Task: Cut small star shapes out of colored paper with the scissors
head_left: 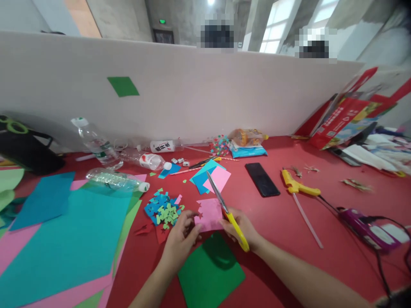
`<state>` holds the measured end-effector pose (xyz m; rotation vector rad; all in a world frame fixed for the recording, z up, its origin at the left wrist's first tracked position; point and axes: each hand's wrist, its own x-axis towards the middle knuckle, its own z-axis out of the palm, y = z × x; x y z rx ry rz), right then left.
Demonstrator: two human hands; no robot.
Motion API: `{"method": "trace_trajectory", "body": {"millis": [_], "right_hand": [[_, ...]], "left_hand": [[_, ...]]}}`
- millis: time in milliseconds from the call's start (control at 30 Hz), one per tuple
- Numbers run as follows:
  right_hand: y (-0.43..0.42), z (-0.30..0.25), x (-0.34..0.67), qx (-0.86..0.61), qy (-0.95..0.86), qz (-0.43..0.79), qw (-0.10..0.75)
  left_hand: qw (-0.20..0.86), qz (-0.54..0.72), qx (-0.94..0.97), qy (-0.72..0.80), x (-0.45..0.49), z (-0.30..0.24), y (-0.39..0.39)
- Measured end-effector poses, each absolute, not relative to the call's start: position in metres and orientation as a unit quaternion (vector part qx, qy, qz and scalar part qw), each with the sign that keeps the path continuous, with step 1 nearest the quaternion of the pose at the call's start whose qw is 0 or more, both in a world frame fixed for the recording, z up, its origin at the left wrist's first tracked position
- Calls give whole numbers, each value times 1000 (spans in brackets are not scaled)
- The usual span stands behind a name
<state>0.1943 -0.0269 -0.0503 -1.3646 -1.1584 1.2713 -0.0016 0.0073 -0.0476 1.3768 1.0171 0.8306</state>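
My right hand [241, 229] grips yellow-handled scissors [226, 210], blades pointing up and away over the red table [289, 222]. My left hand [180, 236] pinches the left edge of a small pink paper piece [210, 214] that has notches cut in its left side. The scissor blades lie along that paper's right edge. A green paper sheet [210, 271] lies under both wrists. A pile of small blue and green paper scraps [164, 209] sits just left of my left hand.
Large teal, pink and blue sheets [64, 239] cover the left. Plastic bottles [96, 145] lie at the back. A black phone [262, 179], a yellow glue gun [298, 186], a purple glue gun [366, 226] with cable and red cartons [340, 119] sit to the right. A white partition [192, 94] stands behind.
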Motion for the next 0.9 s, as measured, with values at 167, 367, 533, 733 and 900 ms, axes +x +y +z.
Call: {"method": "trace_trajectory", "body": {"millis": [167,367,533,733,900], "right_hand": [[-26,-41,190,-561,-474,510,448],[-30,-31,180,-548,-479,529,437],[-34,-28,173,-542,-471,546,431],[-19,-9,187,-541,-461,549,440],[0,6,196,-535,-443,555,458]], "left_hand": [[589,330,590,444,-3,-42,4],[541,334,625,453,-1,-40,6],[527,396,600,453,4,-26,12],[561,338,604,454,-6,-1,22],[613,242,650,378,-3,5,42]]}}
